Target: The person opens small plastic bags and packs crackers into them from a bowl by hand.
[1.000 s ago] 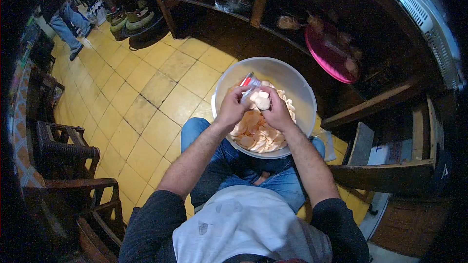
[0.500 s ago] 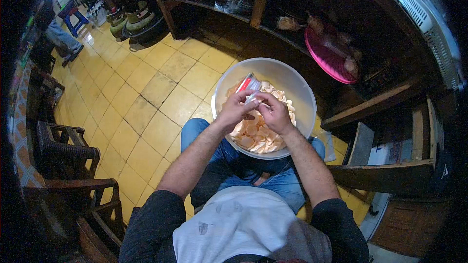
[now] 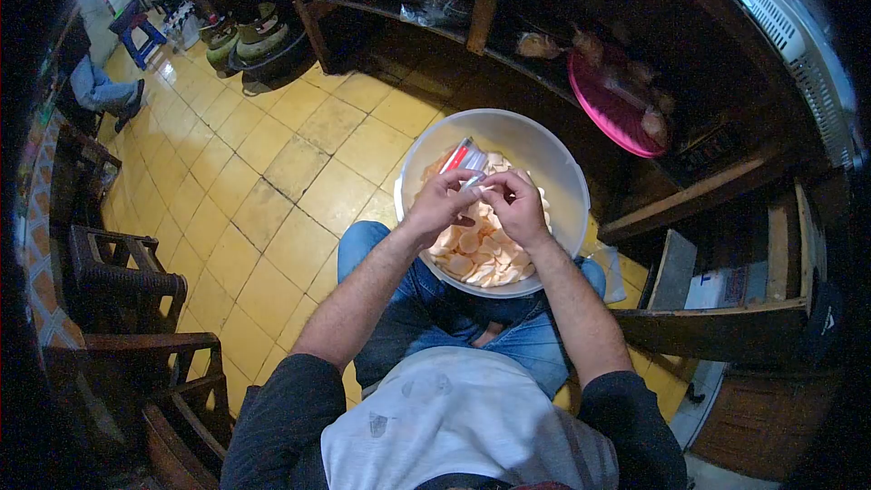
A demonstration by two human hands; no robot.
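Over the middle of a large, round, whitish plastic tub, the left hand and right hand pinch a thin, clear plastic film between nearly meeting fingertips. Flat, round, pale orange chips lie heaped inside, reaching the tub's near edge. Toward its far edge, just beyond the left hand, sits a clear plastic packet with a red stripe; whether fingers touch it is unclear.

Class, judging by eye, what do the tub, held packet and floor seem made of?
Tub: probably plastic, smooth and pale, softly sheened. Packet: likely thin plastic film, clear-looking and shiny around its red part. Floor: apparently tile, ceramic or cement, glossy patches, dark joints.
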